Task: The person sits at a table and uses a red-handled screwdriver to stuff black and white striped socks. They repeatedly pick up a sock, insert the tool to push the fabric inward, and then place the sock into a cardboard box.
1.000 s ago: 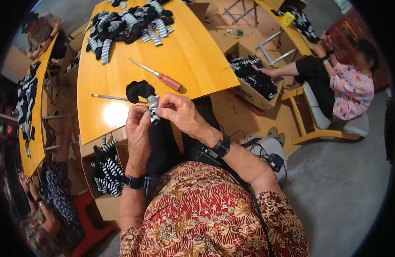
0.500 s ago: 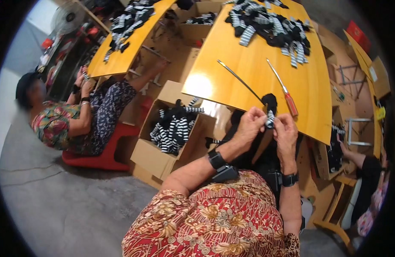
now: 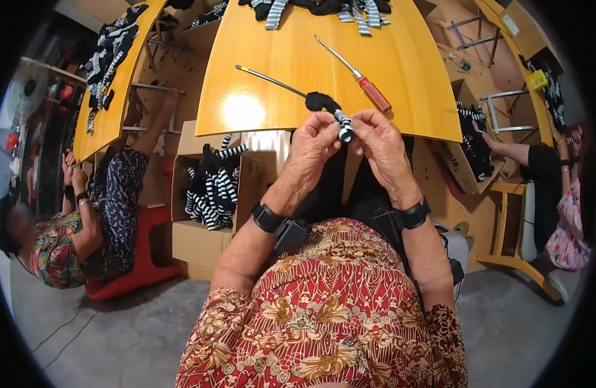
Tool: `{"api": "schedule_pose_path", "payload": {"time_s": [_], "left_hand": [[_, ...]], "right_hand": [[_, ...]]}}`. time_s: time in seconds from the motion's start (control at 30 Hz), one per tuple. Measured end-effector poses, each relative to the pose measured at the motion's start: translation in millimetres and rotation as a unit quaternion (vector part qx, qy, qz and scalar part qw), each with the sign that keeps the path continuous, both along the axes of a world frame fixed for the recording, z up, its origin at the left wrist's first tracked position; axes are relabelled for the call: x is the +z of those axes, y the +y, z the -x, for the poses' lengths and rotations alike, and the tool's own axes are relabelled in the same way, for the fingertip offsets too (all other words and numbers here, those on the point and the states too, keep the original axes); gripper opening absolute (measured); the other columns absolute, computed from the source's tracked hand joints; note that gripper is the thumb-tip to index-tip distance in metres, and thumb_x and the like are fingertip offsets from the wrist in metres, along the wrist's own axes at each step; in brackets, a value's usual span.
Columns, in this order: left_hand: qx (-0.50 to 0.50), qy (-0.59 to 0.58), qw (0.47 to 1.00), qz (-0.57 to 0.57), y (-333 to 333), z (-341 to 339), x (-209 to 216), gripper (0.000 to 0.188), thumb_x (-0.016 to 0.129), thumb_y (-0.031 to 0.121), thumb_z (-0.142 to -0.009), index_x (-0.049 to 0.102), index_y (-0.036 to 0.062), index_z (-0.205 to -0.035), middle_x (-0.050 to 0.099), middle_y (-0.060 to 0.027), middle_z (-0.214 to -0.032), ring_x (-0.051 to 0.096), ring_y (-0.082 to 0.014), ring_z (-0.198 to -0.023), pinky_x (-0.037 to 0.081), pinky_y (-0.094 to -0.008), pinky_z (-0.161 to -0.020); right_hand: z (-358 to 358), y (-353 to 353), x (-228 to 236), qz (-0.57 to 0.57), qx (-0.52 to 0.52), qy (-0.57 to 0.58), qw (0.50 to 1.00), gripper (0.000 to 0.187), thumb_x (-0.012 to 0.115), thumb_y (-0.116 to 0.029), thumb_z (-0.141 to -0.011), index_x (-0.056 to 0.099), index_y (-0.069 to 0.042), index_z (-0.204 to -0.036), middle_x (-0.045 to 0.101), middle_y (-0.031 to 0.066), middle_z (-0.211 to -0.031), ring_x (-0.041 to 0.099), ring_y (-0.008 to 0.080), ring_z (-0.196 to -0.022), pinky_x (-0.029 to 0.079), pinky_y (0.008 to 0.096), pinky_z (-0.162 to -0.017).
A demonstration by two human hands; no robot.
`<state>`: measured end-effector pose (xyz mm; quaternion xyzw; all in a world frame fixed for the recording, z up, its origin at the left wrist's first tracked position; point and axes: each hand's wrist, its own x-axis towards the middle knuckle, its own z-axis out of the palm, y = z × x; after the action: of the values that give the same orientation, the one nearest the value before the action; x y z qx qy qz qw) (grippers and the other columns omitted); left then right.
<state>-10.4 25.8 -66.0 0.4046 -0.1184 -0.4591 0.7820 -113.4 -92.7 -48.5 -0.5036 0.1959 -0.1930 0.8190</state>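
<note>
Both my hands pinch a small sock-like striped knit tube [image 3: 344, 120] at the table's near edge. Its light-and-dark striped end is bunched between my left hand [image 3: 313, 143] and my right hand [image 3: 381, 143], fingertips closed on either side. The black part [image 3: 322, 101] lies on the table beyond my fingers. A thin dark rod [image 3: 272, 81] with a yellowish tip runs up to that black cloth; whether it goes in or under, I cannot tell. Right of it lies a screwdriver [image 3: 369, 89] with a red handle, untouched, its shaft toward the far left.
More striped pieces [image 3: 359, 11] lie at the far side of the yellow table [image 3: 414, 71]. Open cardboard boxes [image 3: 201, 239] of them stand left and right below it. One person [image 3: 58, 239] sits at left on a red chair [image 3: 142, 258]; another [image 3: 569, 220] is at right near a wooden chair [image 3: 505, 213].
The view has turned, shifting the scene left and upward. My hands still pinch the striped end, with the bunched cloth between them; the rod and screwdriver remain on the table.
</note>
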Motion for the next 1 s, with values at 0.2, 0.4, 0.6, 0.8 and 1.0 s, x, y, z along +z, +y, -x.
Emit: {"api": "schedule_pose_path", "payload": {"time_s": [0.2, 0.4, 0.6, 0.8, 1.0], "left_hand": [[0.068, -0.185, 0.98, -0.036, -4.2, 2.3, -3.2, 0.009, 0.061, 0.015, -0.093, 0.054, 0.0098, -0.097, 0.057, 0.0034, -0.088, 0.053, -0.0025, -0.076, 0.045, -0.0174, -0.063], [0.045, -0.14, 0.989, 0.0, -5.1, -0.2, 4.6, 0.009, 0.058, 0.012, -0.094, 0.052, 0.008, -0.099, 0.057, 0.0002, -0.085, 0.05, -0.0042, -0.068, 0.041, -0.0166, -0.057], [0.032, -0.167, 0.985, -0.018, -5.4, -8.0, 14.0, 0.009, 0.059, 0.014, -0.094, 0.055, 0.0076, -0.097, 0.057, 0.0015, -0.082, 0.051, -0.0044, -0.066, 0.042, -0.0172, -0.058], [-0.007, -0.149, 0.988, -0.028, -5.8, -6.4, 10.0, 0.014, 0.062, 0.016, -0.093, 0.059, 0.007, -0.103, 0.062, 0.0012, -0.09, 0.058, -0.0049, -0.077, 0.049, -0.0187, -0.068], [-0.07, 0.055, 0.996, 0.006, -2.1, -6.6, 7.3, 0.017, 0.065, 0.014, -0.091, 0.059, 0.007, -0.105, 0.063, 0.0005, -0.091, 0.058, -0.0067, -0.078, 0.049, -0.0203, -0.068]], "right_hand": [[0.9, 0.0, -7.9, -0.039, 0.039, -0.022, 0.998, 0.007, 0.063, -0.008, -0.089, 0.06, -0.004, -0.093, 0.058, -0.0017, -0.082, 0.051, 0.0047, -0.069, 0.043, 0.0185, -0.061], [-6.8, 10.3, 8.6, 0.155, -0.08, 0.013, 0.985, 0.006, 0.061, -0.008, -0.09, 0.059, -0.005, -0.086, 0.057, -0.003, -0.076, 0.048, 0.0032, -0.065, 0.041, 0.0183, -0.057], [-1.5, 6.1, 7.0, 0.056, -0.005, 0.007, 0.998, 0.007, 0.063, -0.012, -0.089, 0.059, -0.006, -0.089, 0.055, -0.004, -0.074, 0.047, 0.0027, -0.064, 0.037, 0.0181, -0.056], [0.7, -3.7, 15.5, 0.199, -0.014, 0.024, 0.98, 0.009, 0.064, -0.008, -0.086, 0.057, -0.003, -0.084, 0.057, -0.0024, -0.076, 0.055, 0.0051, -0.071, 0.045, 0.0203, -0.064], [-1.5, 0.5, 21.3, 0.291, -0.079, 0.01, 0.953, 0.007, 0.063, -0.004, -0.086, 0.056, -0.002, -0.083, 0.058, -0.001, -0.078, 0.059, 0.0066, -0.076, 0.05, 0.0235, -0.071]]}}
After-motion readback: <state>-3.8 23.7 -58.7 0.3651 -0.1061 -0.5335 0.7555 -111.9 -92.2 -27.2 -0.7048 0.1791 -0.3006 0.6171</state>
